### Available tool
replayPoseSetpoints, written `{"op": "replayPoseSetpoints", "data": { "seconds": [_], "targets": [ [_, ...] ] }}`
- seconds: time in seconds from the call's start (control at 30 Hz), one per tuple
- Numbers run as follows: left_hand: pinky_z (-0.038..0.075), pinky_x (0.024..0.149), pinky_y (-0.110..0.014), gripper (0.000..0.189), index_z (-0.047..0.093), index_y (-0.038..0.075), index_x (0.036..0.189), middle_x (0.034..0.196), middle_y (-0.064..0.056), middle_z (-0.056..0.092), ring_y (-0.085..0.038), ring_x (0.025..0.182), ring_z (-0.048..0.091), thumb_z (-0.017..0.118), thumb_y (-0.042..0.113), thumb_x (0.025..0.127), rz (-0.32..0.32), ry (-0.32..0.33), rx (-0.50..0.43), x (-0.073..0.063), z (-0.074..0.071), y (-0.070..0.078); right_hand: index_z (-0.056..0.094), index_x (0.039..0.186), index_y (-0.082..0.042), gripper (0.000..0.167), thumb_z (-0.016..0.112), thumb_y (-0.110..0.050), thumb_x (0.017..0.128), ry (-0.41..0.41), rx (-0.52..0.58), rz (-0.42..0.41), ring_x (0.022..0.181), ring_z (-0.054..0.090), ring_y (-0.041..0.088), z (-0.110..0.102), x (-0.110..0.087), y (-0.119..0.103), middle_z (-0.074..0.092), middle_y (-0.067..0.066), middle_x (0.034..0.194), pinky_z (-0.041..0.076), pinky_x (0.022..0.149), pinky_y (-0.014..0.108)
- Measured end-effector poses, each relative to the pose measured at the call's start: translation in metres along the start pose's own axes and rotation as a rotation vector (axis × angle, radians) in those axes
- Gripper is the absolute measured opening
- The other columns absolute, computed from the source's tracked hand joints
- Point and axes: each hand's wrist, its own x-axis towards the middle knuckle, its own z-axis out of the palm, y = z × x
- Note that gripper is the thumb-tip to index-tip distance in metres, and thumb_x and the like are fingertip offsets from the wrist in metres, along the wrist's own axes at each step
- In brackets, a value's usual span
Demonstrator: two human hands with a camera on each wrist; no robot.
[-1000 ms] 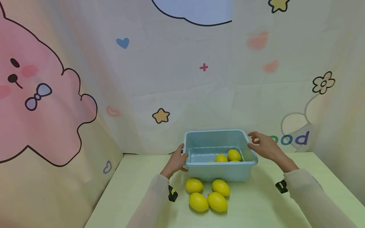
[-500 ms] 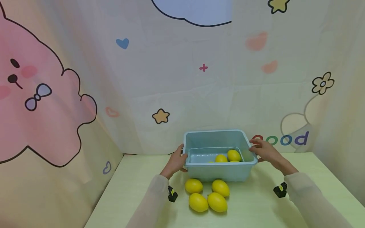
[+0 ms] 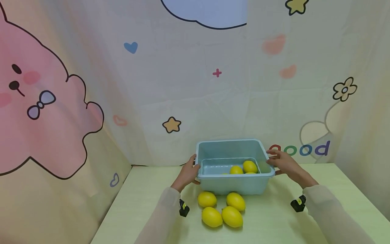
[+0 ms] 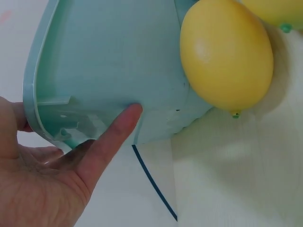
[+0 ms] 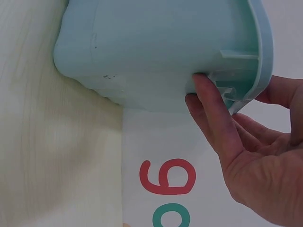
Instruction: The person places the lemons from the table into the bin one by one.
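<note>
A light blue plastic bin (image 3: 233, 185) stands at the back of the table, close to the hanging cloth. My left hand (image 3: 186, 173) grips its left rim; in the left wrist view, one finger (image 4: 110, 144) presses the outer side wall below the rim. At the opposite end my right hand (image 3: 284, 163) holds the right rim, its fingers (image 5: 215, 116) under the lip against the outside in the right wrist view. Several yellow lemons lie inside, one lemon (image 3: 250, 166) toward the right end; the front wall partly hides others.
Several more lemons (image 3: 212, 217) lie in a cluster on the pale table (image 3: 137, 210), right in front of the bin. Behind it hangs a printed cloth (image 3: 189, 84), which also runs along the left and right sides.
My right hand has come down and inward from just off the bin's right side and taken hold of that rim. My left hand and the bin stay in place.
</note>
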Motion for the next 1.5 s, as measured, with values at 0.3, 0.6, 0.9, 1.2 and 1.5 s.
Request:
{"op": "replayPoseSetpoints", "data": {
  "seconds": [0.3, 0.6, 0.9, 1.2, 1.5],
  "targets": [
    [0.049, 0.104, -0.049, 0.058, 0.034, 0.012, 0.152, 0.149, -0.013, 0.044, -0.032, 0.133, 0.050, 0.048, 0.033, 0.100, 0.181, 0.237, 0.229, -0.015, -0.001, 0.004, 0.026, 0.151, 0.004, 0.064, 0.055, -0.017, 0.098, 0.001, -0.005, 0.011, 0.115, 0.060, 0.041, 0.001, -0.002, 0.001, 0.040, 0.037, 0.143, 0.061, 0.081, 0.044],
    [0.046, 0.107, -0.048, 0.050, 0.044, 0.014, 0.144, 0.147, -0.006, 0.046, -0.027, 0.133, 0.048, 0.054, 0.031, 0.098, 0.368, 0.307, 0.464, -0.052, 0.000, 0.008, 0.024, 0.152, 0.003, 0.067, 0.057, -0.019, 0.098, -0.004, 0.013, 0.024, 0.123, 0.052, 0.050, 0.002, -0.002, 0.000, 0.038, 0.037, 0.144, 0.060, 0.083, 0.046],
    [0.055, 0.094, -0.041, 0.044, 0.052, 0.014, 0.137, 0.138, -0.006, 0.053, -0.024, 0.121, 0.057, 0.060, 0.024, 0.095, 0.526, 0.310, 0.656, -0.089, 0.014, 0.006, 0.025, 0.152, 0.002, 0.065, 0.056, -0.018, 0.098, -0.009, 0.028, 0.024, 0.124, 0.052, 0.048, 0.002, -0.001, -0.001, 0.037, 0.036, 0.146, 0.060, 0.084, 0.047],
    [0.055, 0.095, -0.037, 0.045, 0.056, 0.012, 0.134, 0.135, -0.003, 0.057, -0.019, 0.121, 0.058, 0.061, 0.030, 0.094, 0.585, 0.106, 0.844, -0.113, 0.031, -0.003, 0.025, 0.153, 0.001, 0.066, 0.056, -0.020, 0.098, -0.003, 0.031, 0.025, 0.124, 0.053, 0.048, 0.002, 0.000, 0.001, 0.038, 0.036, 0.146, 0.060, 0.084, 0.047],
    [0.056, 0.089, -0.034, 0.041, 0.061, 0.019, 0.128, 0.131, 0.002, 0.059, -0.017, 0.120, 0.057, 0.063, 0.038, 0.092, 0.584, -0.041, 0.956, -0.115, 0.047, -0.023, 0.025, 0.153, 0.000, 0.065, 0.055, -0.020, 0.099, 0.002, 0.032, 0.028, 0.123, 0.054, 0.047, 0.001, -0.001, 0.002, 0.039, 0.035, 0.146, 0.060, 0.084, 0.047]
  ]
}}
